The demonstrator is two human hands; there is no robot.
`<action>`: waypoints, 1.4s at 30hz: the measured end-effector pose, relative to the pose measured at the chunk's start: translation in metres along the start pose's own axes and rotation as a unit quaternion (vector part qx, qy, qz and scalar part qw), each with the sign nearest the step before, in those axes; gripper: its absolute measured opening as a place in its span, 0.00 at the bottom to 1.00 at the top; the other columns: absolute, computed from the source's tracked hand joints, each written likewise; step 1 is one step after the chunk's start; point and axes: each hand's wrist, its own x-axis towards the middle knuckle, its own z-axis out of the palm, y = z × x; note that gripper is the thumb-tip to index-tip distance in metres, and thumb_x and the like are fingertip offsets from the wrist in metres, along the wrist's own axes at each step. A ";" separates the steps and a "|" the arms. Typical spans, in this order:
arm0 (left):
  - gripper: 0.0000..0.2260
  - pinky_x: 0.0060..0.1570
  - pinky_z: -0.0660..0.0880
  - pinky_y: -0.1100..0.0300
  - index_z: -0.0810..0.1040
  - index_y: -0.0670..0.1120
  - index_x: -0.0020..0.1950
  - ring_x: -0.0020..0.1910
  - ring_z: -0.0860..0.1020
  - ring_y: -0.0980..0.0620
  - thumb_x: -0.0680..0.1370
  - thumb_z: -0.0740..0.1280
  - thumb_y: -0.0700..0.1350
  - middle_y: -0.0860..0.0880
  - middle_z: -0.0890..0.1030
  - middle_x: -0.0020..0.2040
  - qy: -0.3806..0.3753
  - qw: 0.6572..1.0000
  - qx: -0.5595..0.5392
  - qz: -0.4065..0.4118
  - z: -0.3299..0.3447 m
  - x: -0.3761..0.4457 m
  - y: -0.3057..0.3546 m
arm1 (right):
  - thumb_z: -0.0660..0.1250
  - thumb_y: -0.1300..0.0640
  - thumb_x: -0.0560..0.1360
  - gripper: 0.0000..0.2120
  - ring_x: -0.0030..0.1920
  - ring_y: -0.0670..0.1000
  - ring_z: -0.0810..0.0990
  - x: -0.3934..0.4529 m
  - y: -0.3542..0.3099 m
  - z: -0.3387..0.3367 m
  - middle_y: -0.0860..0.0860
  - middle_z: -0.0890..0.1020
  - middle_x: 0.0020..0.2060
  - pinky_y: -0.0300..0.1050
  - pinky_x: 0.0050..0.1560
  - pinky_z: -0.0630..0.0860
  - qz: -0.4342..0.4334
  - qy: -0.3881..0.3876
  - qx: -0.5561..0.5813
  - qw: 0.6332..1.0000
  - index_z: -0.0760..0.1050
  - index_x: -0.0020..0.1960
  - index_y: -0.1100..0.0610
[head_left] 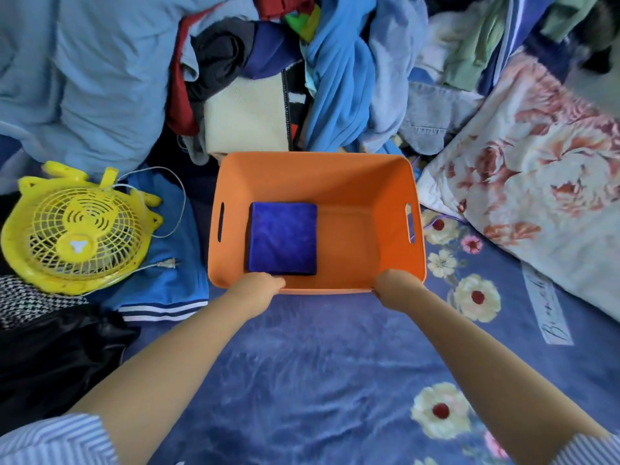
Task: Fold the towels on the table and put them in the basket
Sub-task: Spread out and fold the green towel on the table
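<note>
Mostly hidden: hands (335, 285) at basket (315, 169) rim, probably gripping.

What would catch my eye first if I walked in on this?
The orange basket in the middle, with one folded blue towel lying in its left half. The left hand and right hand grip its near rim. A yellow fan lies to its left.
</note>
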 end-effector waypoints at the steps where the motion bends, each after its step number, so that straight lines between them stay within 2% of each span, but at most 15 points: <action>1: 0.04 0.28 0.54 0.63 0.67 0.45 0.46 0.43 0.68 0.50 0.79 0.54 0.39 0.51 0.64 0.34 0.000 1.000 0.012 -0.006 0.000 -0.002 0.001 | 0.54 0.61 0.79 0.14 0.60 0.59 0.76 -0.002 -0.001 0.000 0.59 0.77 0.60 0.49 0.55 0.74 0.010 0.004 0.007 1.000 0.73 0.61 0.62; 3: 0.07 0.31 0.60 0.62 0.70 0.44 0.54 0.47 0.72 0.48 0.80 0.55 0.40 0.46 0.74 0.45 0.005 0.999 0.046 -0.020 -0.002 -0.009 0.005 | 0.55 0.60 0.79 0.14 0.60 0.59 0.76 -0.011 -0.002 -0.005 0.57 0.77 0.60 0.49 0.54 0.74 0.023 0.019 0.026 0.999 0.73 0.61 0.61; 4: 0.09 0.35 0.64 0.60 0.69 0.42 0.59 0.51 0.73 0.46 0.81 0.55 0.42 0.44 0.75 0.53 0.012 0.998 0.060 -0.027 -0.004 -0.012 0.007 | 0.55 0.60 0.79 0.14 0.60 0.58 0.75 -0.016 -0.001 -0.007 0.57 0.76 0.60 0.49 0.55 0.74 0.023 0.027 0.040 0.999 0.73 0.61 0.61; 6: 0.12 0.45 0.69 0.56 0.67 0.42 0.63 0.58 0.73 0.45 0.81 0.55 0.43 0.44 0.74 0.60 0.034 0.996 0.073 -0.042 -0.015 -0.024 0.015 | 0.55 0.61 0.78 0.13 0.59 0.59 0.75 -0.031 0.000 -0.017 0.58 0.76 0.59 0.50 0.56 0.73 0.013 0.049 0.071 0.996 0.73 0.60 0.61; 8: 0.13 0.51 0.71 0.54 0.67 0.43 0.64 0.60 0.72 0.45 0.81 0.55 0.45 0.44 0.73 0.61 0.056 0.995 0.069 -0.044 -0.030 -0.038 0.025 | 0.55 0.62 0.78 0.13 0.59 0.59 0.75 -0.050 0.001 -0.030 0.60 0.76 0.58 0.50 0.57 0.72 0.009 0.076 0.097 0.992 0.72 0.60 0.62; 11: 0.13 0.52 0.71 0.52 0.68 0.42 0.64 0.61 0.71 0.43 0.81 0.55 0.44 0.43 0.72 0.62 0.090 0.992 0.068 -0.050 -0.056 -0.068 0.046 | 0.54 0.65 0.77 0.15 0.62 0.58 0.72 -0.084 0.002 -0.048 0.58 0.73 0.62 0.49 0.58 0.71 -0.015 0.124 0.102 0.987 0.70 0.62 0.62; 14: 0.13 0.53 0.70 0.51 0.70 0.41 0.62 0.61 0.71 0.42 0.81 0.54 0.43 0.42 0.73 0.62 0.131 0.987 0.072 -0.060 -0.080 -0.102 0.071 | 0.54 0.64 0.77 0.14 0.61 0.57 0.72 -0.126 0.000 -0.061 0.58 0.72 0.62 0.49 0.51 0.70 -0.027 0.166 0.105 0.980 0.69 0.61 0.62; 17: 0.13 0.55 0.70 0.50 0.71 0.41 0.63 0.62 0.71 0.41 0.81 0.55 0.42 0.41 0.72 0.62 0.174 0.979 0.096 -0.042 -0.096 -0.144 0.101 | 0.54 0.63 0.77 0.17 0.63 0.57 0.71 -0.184 -0.005 -0.063 0.57 0.72 0.64 0.50 0.60 0.71 -0.037 0.230 0.120 0.965 0.68 0.65 0.61; 22: 0.15 0.60 0.69 0.51 0.70 0.43 0.66 0.65 0.69 0.42 0.81 0.55 0.44 0.42 0.72 0.65 0.233 0.960 0.149 0.044 -0.105 -0.209 0.163 | 0.55 0.61 0.78 0.16 0.59 0.58 0.74 -0.291 -0.008 -0.038 0.58 0.74 0.61 0.54 0.58 0.73 0.036 0.320 0.165 0.932 0.70 0.64 0.59; 25: 0.14 0.60 0.69 0.51 0.70 0.44 0.65 0.66 0.67 0.42 0.80 0.56 0.43 0.42 0.72 0.65 0.262 0.941 0.190 0.101 -0.097 -0.245 0.210 | 0.56 0.60 0.78 0.18 0.63 0.57 0.72 -0.356 -0.006 -0.002 0.56 0.72 0.65 0.52 0.61 0.72 0.110 0.365 0.195 0.904 0.68 0.67 0.57; 29: 0.12 0.58 0.69 0.49 0.71 0.41 0.62 0.64 0.68 0.41 0.79 0.56 0.40 0.40 0.72 0.63 0.261 0.915 0.236 0.199 -0.073 -0.294 0.293 | 0.58 0.58 0.77 0.19 0.64 0.57 0.71 -0.454 0.003 0.063 0.55 0.72 0.65 0.50 0.61 0.71 0.219 0.388 0.214 0.869 0.67 0.68 0.56; 34: 0.14 0.58 0.70 0.51 0.71 0.42 0.63 0.65 0.69 0.41 0.79 0.57 0.42 0.40 0.72 0.64 0.270 0.851 0.281 0.351 -0.005 -0.363 0.435 | 0.59 0.59 0.76 0.19 0.64 0.58 0.70 -0.587 0.004 0.186 0.57 0.74 0.64 0.50 0.62 0.70 0.381 0.395 0.261 0.794 0.69 0.66 0.56; 35: 0.14 0.59 0.69 0.51 0.71 0.43 0.64 0.66 0.68 0.42 0.79 0.57 0.42 0.41 0.72 0.65 0.268 0.844 0.286 0.367 0.004 -0.372 0.450 | 0.59 0.59 0.76 0.18 0.64 0.58 0.70 -0.599 0.004 0.199 0.57 0.74 0.63 0.50 0.62 0.70 0.394 0.393 0.264 0.788 0.70 0.66 0.56; 40: 0.15 0.60 0.69 0.51 0.71 0.45 0.66 0.65 0.68 0.42 0.80 0.56 0.45 0.42 0.72 0.65 0.234 0.753 0.319 0.525 0.121 -0.465 0.577 | 0.58 0.58 0.78 0.18 0.62 0.59 0.72 -0.720 -0.028 0.342 0.58 0.74 0.63 0.48 0.61 0.71 0.525 0.327 0.320 0.718 0.69 0.67 0.56; 42: 0.16 0.58 0.70 0.50 0.70 0.46 0.66 0.64 0.69 0.42 0.80 0.57 0.45 0.42 0.73 0.64 0.223 0.725 0.332 0.560 0.165 -0.497 0.615 | 0.57 0.57 0.78 0.18 0.63 0.57 0.71 -0.760 -0.042 0.392 0.56 0.73 0.64 0.47 0.60 0.70 0.556 0.317 0.342 0.688 0.67 0.68 0.55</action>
